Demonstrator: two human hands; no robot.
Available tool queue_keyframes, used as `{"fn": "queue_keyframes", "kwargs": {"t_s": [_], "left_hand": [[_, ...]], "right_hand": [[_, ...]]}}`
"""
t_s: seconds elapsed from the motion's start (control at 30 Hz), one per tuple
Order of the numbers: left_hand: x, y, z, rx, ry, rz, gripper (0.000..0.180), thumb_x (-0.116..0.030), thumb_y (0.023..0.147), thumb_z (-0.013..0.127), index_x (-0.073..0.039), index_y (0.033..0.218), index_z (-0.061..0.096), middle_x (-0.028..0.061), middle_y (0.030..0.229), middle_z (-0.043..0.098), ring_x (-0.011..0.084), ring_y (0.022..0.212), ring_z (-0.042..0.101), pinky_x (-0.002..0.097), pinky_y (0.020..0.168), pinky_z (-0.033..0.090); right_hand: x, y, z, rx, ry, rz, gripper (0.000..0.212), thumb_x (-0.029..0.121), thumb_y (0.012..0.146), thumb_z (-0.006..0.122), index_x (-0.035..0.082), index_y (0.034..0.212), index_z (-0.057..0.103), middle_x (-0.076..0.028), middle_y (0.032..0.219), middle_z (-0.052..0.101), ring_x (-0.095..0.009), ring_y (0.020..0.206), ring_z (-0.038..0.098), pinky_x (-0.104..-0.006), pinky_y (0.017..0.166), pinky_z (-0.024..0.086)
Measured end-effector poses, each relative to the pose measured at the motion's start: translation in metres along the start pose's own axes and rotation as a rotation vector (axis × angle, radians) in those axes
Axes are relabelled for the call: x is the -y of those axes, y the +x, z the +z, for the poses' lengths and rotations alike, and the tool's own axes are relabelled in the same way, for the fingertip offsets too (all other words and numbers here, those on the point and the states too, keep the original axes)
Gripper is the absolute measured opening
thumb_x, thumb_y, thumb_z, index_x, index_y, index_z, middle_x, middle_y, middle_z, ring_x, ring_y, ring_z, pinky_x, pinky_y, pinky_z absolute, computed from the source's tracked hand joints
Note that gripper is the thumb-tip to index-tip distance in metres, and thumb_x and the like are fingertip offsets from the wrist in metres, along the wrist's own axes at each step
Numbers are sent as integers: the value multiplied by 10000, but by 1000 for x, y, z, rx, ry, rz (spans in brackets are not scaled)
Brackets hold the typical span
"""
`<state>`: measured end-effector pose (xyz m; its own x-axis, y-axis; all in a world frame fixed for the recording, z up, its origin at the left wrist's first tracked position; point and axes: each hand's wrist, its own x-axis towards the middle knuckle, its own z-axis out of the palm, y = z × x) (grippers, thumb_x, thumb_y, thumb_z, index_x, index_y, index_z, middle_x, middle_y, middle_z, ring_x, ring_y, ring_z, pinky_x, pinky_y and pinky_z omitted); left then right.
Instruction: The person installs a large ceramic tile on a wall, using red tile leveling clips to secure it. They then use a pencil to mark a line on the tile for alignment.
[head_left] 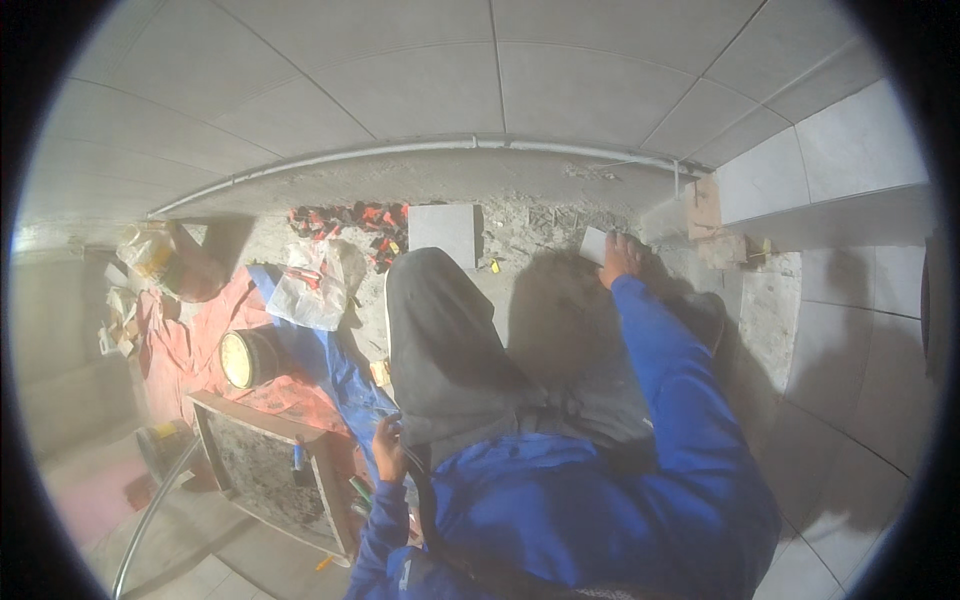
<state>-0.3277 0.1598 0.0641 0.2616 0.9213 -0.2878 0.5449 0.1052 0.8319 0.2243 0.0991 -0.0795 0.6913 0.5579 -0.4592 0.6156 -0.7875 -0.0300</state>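
My right hand [622,256] reaches forward at the end of a blue sleeve and grips a small pale tile piece [594,244] held against the rough mortar floor [545,215] near the tiled wall. My left hand [388,447] hangs low beside my bent knee in grey trousers [440,340], fingers curled; something thin seems to lie in it, but I cannot make it out. It hovers by the rim of a mortar-caked tray [262,462].
A square grey tile [443,231] lies on the mortar ahead. Red tile spacers [345,222] are scattered left of it. A white plastic bag [315,285], a round tin [245,357] on red cloth and a brick [704,208] at the right wall are nearby. Laid tiles [850,340] run along the right.
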Motion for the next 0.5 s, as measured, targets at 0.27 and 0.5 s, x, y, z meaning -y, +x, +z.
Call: {"fn": "queue_keyframes", "kwargs": {"t_s": [0.27,0.5], "left_hand": [[-112,41,4,-42,-80,97,412,-23,864,632,26,1267,563,104,1019,668,156,885,638,297,781,526],[-260,91,81,477,-171,344,611,-122,877,711,14,1411,446,149,1252,614,208,1049,635,326,874,526]], "right_hand": [[-2,-22,-11,-111,480,-35,846,368,697,822,20,1370,444,-206,1400,483,-369,1252,508,-453,1034,414],[16,-120,-117,321,1894,-489,955,486,708,828,-27,1405,424,-202,1272,594,-309,1200,587,-404,1028,465]]}}
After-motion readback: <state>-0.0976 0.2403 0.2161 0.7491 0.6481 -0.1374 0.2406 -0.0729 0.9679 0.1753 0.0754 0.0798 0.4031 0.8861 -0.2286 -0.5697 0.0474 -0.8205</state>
